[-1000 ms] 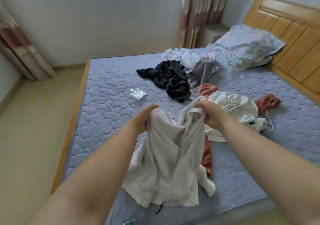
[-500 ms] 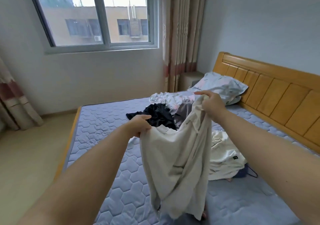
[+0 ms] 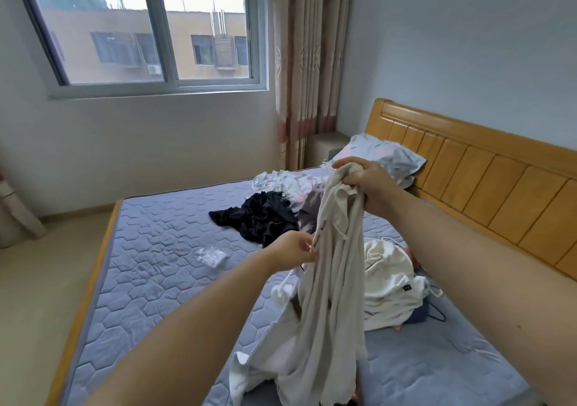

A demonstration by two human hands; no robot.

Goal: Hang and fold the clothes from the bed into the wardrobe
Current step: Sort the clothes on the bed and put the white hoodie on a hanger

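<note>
Cream garment [image 3: 331, 280] hangs in the curled grip of the right hand [image 3: 368, 184], left hand [image 3: 296, 246] pinching its edge.

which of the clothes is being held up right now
The beige garment: the right hand grips its top and the left hand pinches its edge. The black garment and white garment lie on the mattress.

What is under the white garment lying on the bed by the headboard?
A bit of pinkish-red cloth shows at the white garment's headboard side, and a dark blue item at its near edge. The rest of both is covered, so I cannot tell what they are.
</note>
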